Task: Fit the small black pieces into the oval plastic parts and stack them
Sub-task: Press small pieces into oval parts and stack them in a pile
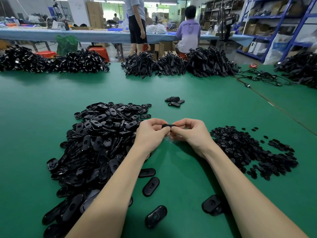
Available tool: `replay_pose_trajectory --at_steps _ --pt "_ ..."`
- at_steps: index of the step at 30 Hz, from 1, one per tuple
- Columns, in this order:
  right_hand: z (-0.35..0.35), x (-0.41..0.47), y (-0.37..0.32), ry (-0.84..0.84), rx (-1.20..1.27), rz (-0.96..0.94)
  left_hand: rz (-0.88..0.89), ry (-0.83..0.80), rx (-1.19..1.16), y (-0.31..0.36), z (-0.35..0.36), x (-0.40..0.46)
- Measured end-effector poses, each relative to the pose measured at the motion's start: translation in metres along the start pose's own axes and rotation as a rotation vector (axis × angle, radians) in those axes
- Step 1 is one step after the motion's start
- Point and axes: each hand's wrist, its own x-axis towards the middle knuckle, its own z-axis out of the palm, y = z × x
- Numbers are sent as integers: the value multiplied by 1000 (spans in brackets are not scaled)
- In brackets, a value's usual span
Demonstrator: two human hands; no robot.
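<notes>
Centrally, left hand and right hand fingers curled, pinching one oval plastic part; no legible writing nearby.

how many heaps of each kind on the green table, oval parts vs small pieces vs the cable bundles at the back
Oval plastic parts: 1 heap
Small black pieces: 1 heap
Cable bundles: 4 heaps
Total: 6 heaps

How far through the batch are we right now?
Barely started, it seems. Done: only a small cluster of finished parts lies beyond the hands. In hand: the left hand and right hand pinch one oval part between them. Left: the big pile of oval parts and the heap of small black pieces remain.
</notes>
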Motion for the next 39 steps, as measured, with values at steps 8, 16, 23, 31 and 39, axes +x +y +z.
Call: replay_pose_trajectory --at_steps 8,16,23,31,39 --pt "-1 -2 -3 -45 81 -28 -10 -35 -75 3 -1 -1" --pt "-14 22 -13 155 -143 -5 31 62 -92 3 6 1" --pt "-3 99 -14 394 -270 101 84 28 122 6 7 -4" --pt "0 137 -16 511 -337 116 205 -73 436 0 9 -2" --pt "0 91 -16 394 -521 -98 210 -79 464 6 8 -4"
